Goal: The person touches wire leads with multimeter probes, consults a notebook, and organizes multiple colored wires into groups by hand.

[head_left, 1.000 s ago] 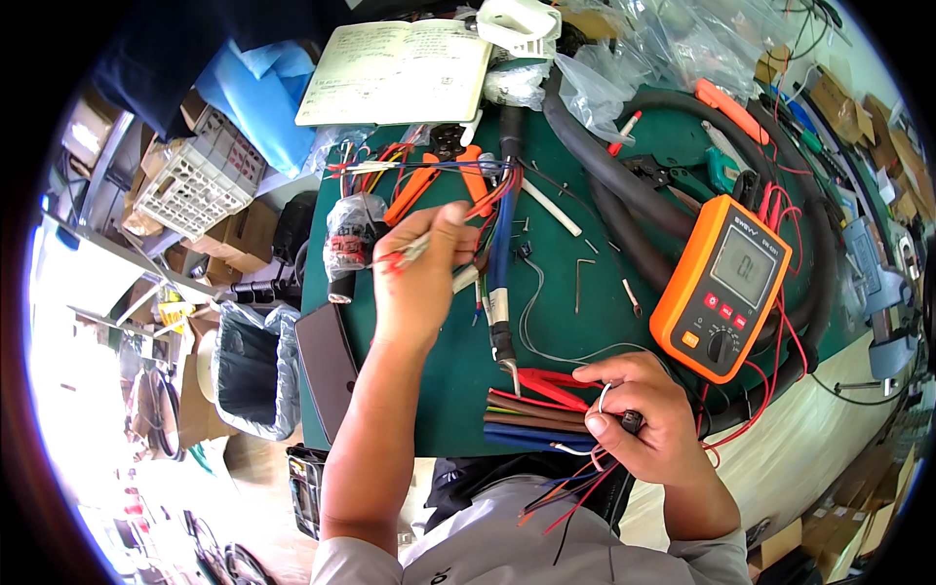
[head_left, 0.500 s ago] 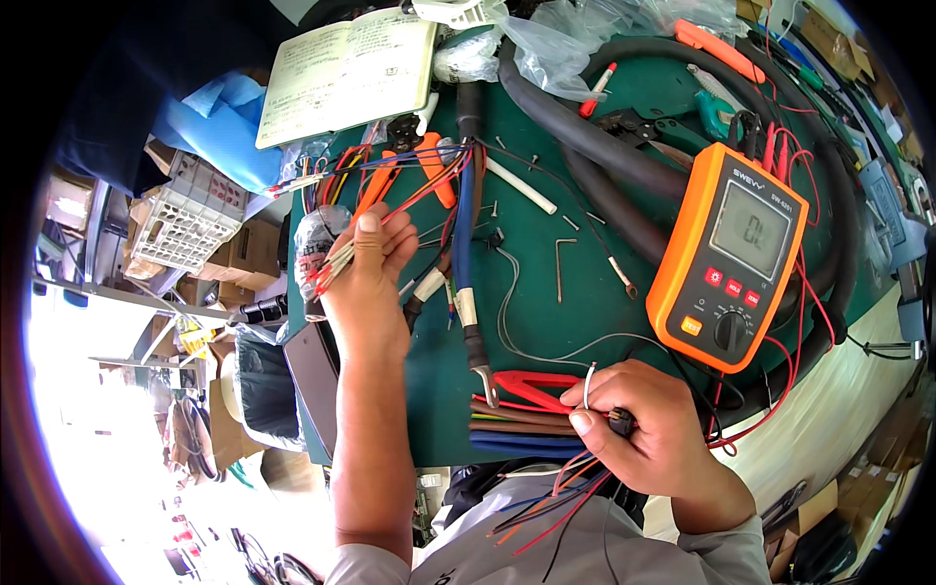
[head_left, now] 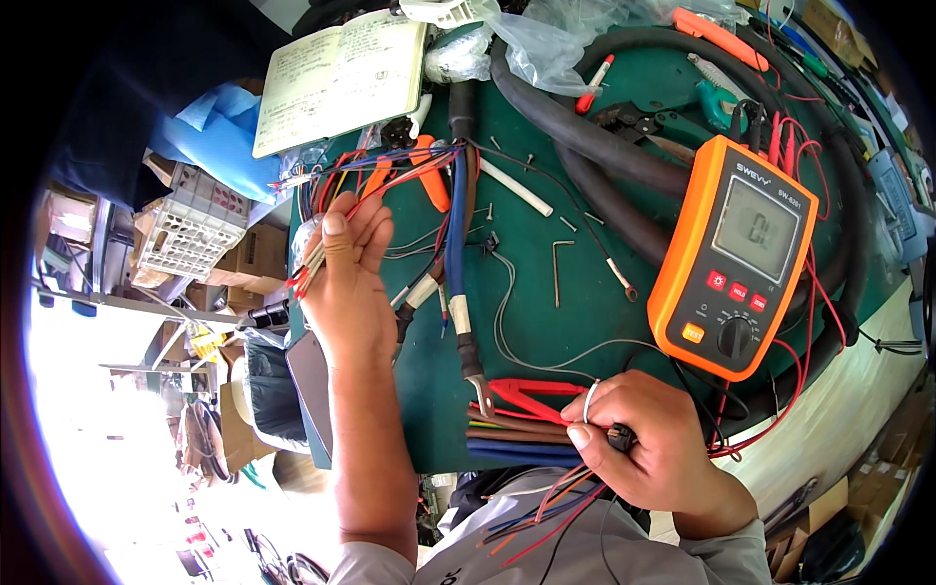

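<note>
My left hand (head_left: pixel 353 268) is raised at the left of the table, its thumb closed over a bunch of thin wires (head_left: pixel 312 261) with pale and red ends. The wires run to a thick cable (head_left: pixel 462 210) with blue and brown cores, white tape and a metal lug (head_left: pixel 481 393). My right hand (head_left: pixel 648 434) is closed near the front edge. A curved white strip (head_left: pixel 590 402) loops at its fingertips, and a black rounded piece (head_left: pixel 620 438) sticks out under the thumb; what it grips is partly hidden. Beside it lies a red V-shaped tool (head_left: pixel 526 395).
An orange meter (head_left: pixel 731 258) with red and black leads stands at right, before coiled black cable (head_left: pixel 595 127). A notebook (head_left: pixel 341 83) lies open at the back left. Orange-handled pliers (head_left: pixel 429 175), screws, a hex key (head_left: pixel 558 273) and brown and blue cable ends (head_left: pixel 517 444) lie on the green mat.
My left hand has shifted slightly left with the wires still in it. My right hand stays nearly in place, still closed. The view has shifted a little.
</note>
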`<state>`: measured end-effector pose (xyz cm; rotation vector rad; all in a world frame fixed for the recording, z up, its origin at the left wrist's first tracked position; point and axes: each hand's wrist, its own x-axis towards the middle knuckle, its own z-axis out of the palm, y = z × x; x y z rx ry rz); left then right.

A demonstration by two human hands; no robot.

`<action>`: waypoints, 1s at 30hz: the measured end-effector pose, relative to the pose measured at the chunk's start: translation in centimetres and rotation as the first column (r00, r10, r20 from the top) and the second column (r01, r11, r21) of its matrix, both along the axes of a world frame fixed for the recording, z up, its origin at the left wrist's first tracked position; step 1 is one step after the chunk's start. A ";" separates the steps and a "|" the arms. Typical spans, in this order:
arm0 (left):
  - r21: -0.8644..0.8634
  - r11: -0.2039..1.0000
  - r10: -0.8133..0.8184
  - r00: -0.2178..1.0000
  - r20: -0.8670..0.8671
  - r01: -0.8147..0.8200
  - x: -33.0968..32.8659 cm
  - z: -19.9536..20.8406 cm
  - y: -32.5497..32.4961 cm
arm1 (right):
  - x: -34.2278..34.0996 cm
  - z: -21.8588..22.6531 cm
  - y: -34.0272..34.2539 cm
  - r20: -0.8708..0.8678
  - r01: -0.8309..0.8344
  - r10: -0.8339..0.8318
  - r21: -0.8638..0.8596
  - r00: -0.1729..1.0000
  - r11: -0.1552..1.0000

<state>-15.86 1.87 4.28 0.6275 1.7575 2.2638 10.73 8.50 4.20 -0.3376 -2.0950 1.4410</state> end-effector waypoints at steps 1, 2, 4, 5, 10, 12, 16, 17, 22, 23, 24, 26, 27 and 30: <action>0.009 1.000 0.005 1.000 0.006 -0.005 -0.3 -0.2 -0.1 | 0.0 0.0 0.0 -0.005 0.002 -0.002 -0.011 1.000 1.000; 0.020 1.000 0.011 1.000 0.011 -0.012 -0.4 -0.4 -0.1 | 0.0 -0.1 0.0 -0.003 0.004 -0.004 -0.010 1.000 1.000; 0.017 1.000 0.021 1.000 0.014 -0.021 -0.3 -0.4 -0.1 | 0.1 -0.2 0.0 0.002 0.009 -0.009 -0.008 1.000 1.000; 0.018 0.999 0.027 1.000 0.016 -0.027 -0.3 -0.5 -0.1 | 0.2 -0.2 0.0 0.018 0.009 -0.009 -0.011 1.000 1.000; 0.008 0.999 0.047 0.999 0.001 -0.047 -0.2 -0.6 0.1 | 0.3 -0.5 -0.1 0.023 0.019 -0.019 -0.032 1.000 0.999; 0.013 0.998 0.056 0.998 -0.004 -0.056 -0.2 -0.7 0.2 | 0.4 -0.5 -0.1 0.036 0.024 -0.023 -0.036 0.999 0.999; -0.026 0.998 0.065 0.998 -0.008 -0.066 -0.3 -0.8 0.1 | 0.4 -0.6 -0.1 0.038 0.030 -0.029 -0.036 0.999 0.999; -0.046 0.997 0.065 0.998 -0.009 -0.065 -0.3 -0.8 0.0 | 0.4 -0.6 -0.1 0.040 0.030 -0.029 -0.037 0.999 0.999; -0.187 0.976 0.056 0.964 -0.261 -0.107 1.7 -0.3 0.4 | 0.3 -0.4 0.1 0.071 0.002 0.001 -0.031 0.997 1.000; -0.190 0.978 0.028 0.951 -0.308 -0.090 1.9 -0.6 0.3 | 0.4 -0.3 0.1 0.076 0.000 0.002 -0.026 0.997 1.000; -0.193 0.978 0.001 0.935 -0.354 -0.074 2.2 -0.7 0.3 | 0.4 -0.3 0.1 0.080 -0.001 0.003 -0.020 0.997 1.000; -0.221 0.975 -0.063 0.929 -0.363 -0.021 2.6 -0.6 0.4 | 0.3 -0.3 0.1 0.076 0.004 -0.003 -0.009 0.997 1.000; -0.244 0.969 -0.105 0.933 -0.344 0.019 2.7 -0.4 0.4 | 0.2 -0.3 0.0 0.067 0.011 -0.011 -0.002 0.998 1.000; -0.363 0.928 -0.212 0.916 -0.340 0.080 2.9 -0.2 0.0 | 0.1 -0.4 0.1 0.075 0.007 -0.008 0.013 0.997 1.000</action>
